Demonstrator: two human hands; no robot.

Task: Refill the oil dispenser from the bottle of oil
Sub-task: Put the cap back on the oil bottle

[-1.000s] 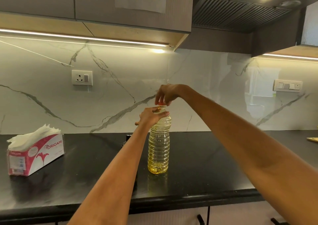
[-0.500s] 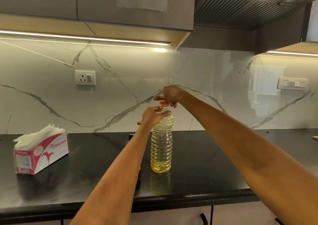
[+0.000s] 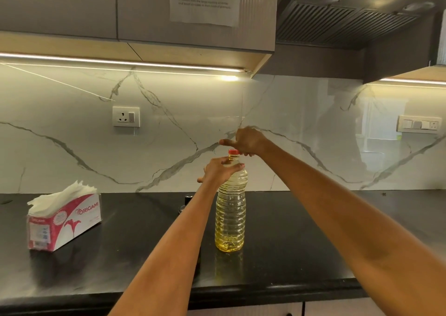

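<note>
A clear ribbed plastic bottle of yellow oil (image 3: 230, 219) stands upright on the black counter (image 3: 301, 248). Its red cap (image 3: 233, 151) sits on the neck. My left hand (image 3: 217, 170) wraps the bottle's shoulder just under the neck. My right hand (image 3: 246, 141) is curled over the cap from the right, fingers at its side, thumb pointing left. A small dark object (image 3: 187, 201), perhaps the oil dispenser, shows just behind my left forearm, mostly hidden.
A red and white tissue box (image 3: 64, 219) lies at the counter's left. The marble backsplash carries a wall socket (image 3: 126, 116) and a switch plate (image 3: 418, 124). Cabinets and a hood (image 3: 350, 13) hang overhead. The counter's front edge runs below my arms.
My right hand has shifted to the right over the cap, so the red cap now shows more. The left hand keeps its hold on the bottle, which stays in place.
</note>
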